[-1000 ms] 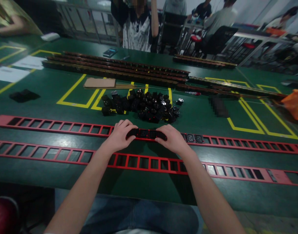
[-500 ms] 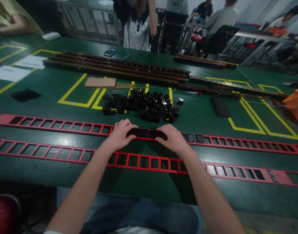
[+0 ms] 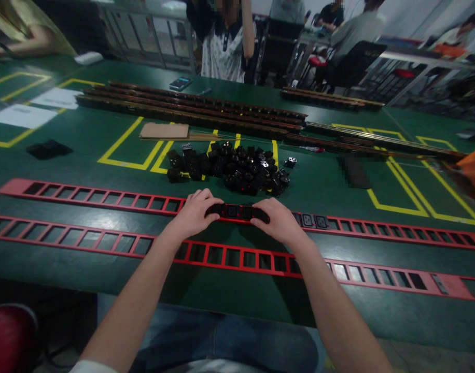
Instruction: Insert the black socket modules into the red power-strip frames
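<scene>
Two long red slotted frames run across the green table. In the farther red frame (image 3: 105,198), black sockets (image 3: 233,211) sit in slots between my hands, and two more sockets (image 3: 314,221) show right of my right hand. My left hand (image 3: 196,213) is closed, thumb on the near side and fingers on the far side of a dark socket at the frame. Mirroring it, my right hand (image 3: 278,220) closes on another dark socket; the fingers partly hide both pieces. The nearer red frame (image 3: 237,258) lies under my forearms, its visible slots unfilled.
Beyond my hands lies a heap of loose black sockets (image 3: 241,168). Behind it are a cardboard piece (image 3: 164,131), long dark rails (image 3: 191,109) and a phone (image 3: 180,83). Paper sheets (image 3: 23,115) lie at left, an orange cloth (image 3: 474,168) at right. A person (image 3: 224,52) is across the table.
The whole view has shifted slightly to the right. Both hands keep the same hold at the farther red frame, with no clear movement along it.
</scene>
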Available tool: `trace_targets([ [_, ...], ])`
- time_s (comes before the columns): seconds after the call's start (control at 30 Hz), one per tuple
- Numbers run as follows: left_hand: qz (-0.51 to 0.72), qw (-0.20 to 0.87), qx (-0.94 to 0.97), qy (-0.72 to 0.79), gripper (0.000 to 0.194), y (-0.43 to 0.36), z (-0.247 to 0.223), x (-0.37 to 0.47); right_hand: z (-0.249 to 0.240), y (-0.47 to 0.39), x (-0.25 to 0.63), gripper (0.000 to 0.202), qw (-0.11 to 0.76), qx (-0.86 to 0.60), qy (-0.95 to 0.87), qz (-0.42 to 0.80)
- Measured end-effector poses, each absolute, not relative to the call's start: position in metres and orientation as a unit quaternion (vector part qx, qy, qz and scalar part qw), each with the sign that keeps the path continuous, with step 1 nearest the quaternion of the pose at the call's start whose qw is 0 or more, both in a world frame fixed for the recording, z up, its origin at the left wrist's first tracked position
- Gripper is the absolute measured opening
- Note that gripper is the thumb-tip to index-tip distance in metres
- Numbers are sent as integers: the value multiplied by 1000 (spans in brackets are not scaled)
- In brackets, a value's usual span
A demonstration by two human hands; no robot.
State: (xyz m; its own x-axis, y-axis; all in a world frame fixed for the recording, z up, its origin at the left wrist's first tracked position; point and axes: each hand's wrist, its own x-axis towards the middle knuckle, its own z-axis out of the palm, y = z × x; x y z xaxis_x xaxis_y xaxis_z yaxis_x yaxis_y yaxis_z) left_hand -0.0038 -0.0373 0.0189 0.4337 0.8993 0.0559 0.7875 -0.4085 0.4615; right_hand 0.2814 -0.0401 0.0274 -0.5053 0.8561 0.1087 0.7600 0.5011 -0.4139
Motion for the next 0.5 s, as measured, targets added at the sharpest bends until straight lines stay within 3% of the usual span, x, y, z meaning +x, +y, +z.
trace_targets([
  [0.5,135,181,829,512,31,-37,23,-1,28,-41,281,28,147,-476,-852,160],
])
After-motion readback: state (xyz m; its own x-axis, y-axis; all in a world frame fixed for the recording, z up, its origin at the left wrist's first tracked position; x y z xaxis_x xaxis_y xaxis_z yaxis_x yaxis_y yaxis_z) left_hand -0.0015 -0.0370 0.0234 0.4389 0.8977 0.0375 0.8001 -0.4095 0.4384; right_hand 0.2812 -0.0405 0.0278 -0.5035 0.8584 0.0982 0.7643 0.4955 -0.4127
